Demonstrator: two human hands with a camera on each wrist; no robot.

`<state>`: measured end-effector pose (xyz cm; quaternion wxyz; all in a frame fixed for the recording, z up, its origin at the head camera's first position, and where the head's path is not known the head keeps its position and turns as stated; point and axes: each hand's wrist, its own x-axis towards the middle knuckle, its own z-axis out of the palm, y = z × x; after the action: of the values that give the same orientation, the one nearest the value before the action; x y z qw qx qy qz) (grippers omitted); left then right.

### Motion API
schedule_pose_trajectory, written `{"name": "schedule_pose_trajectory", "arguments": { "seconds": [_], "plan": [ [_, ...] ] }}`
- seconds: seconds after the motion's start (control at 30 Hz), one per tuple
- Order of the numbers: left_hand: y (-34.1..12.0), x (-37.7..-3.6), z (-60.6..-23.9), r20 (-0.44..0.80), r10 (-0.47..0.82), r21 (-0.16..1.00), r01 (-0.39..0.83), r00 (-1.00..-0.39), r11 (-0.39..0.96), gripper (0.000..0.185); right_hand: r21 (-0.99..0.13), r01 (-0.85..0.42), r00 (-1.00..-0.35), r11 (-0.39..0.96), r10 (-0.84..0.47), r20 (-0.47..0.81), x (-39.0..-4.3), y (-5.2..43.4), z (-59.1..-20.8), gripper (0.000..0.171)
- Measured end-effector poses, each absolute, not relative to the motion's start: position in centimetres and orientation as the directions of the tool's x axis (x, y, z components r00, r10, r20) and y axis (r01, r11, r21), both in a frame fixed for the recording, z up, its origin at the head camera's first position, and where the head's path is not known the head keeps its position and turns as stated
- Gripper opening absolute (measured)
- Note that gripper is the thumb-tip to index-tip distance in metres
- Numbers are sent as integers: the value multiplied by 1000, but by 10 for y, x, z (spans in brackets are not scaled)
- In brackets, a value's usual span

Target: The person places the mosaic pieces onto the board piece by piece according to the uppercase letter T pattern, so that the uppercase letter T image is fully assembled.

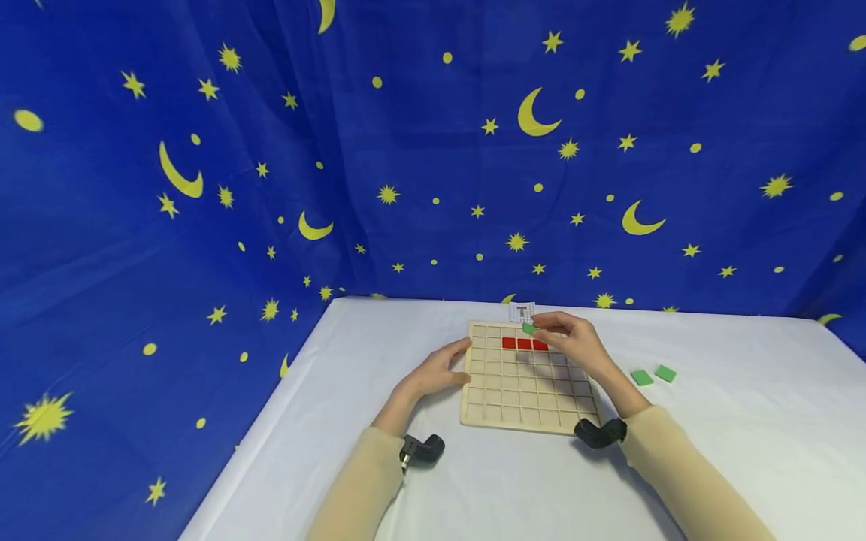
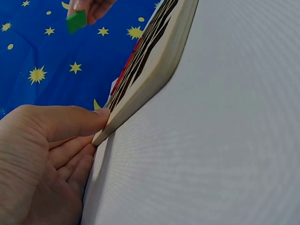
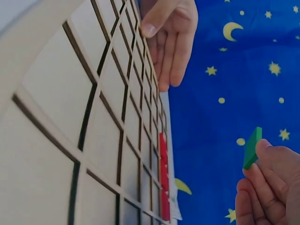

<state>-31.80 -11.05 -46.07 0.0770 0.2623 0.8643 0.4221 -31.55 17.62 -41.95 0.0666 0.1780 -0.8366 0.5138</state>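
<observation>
We saw the right hand [image 1: 575, 342] pinch a green tile [image 1: 529, 328] above the grid board [image 1: 524, 406], whose edge the left hand's [image 1: 440, 368] relaxed, uncurled fingers touched.

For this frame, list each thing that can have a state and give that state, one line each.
Grid board: flat on the table, mostly unfilled.
Red tiles: three seated side by side in one row.
Green tile: pinched, held above the board, not yet placed.
Spare green tiles: two lying loose on the table.
Left hand: fingers straight, resting against the board's edge.
Right hand: pinches the green tile.
</observation>
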Motion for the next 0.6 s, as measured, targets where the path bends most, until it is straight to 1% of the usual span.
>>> {"name": "schedule_pose_trajectory", "arguments": {
  "seconds": [0.23, 0.47, 0.6],
  "plan": [
    [-108, -318, -460, 99, 531, 777, 398, -842, 487, 72, -848, -322, -945, 420, -198, 261, -322, 178, -439, 37],
    [-111, -317, -458, 80, 511, 767, 380, -856, 517, 72, -808, -370, -928, 459, -222, 300, -324, 175, -465, 29],
    [-112, -318, -458, 74, 513, 766, 378, -855, 519, 72, -779, -410, -912, 474, -232, 338, -323, 174, -471, 27]
  ]
}}
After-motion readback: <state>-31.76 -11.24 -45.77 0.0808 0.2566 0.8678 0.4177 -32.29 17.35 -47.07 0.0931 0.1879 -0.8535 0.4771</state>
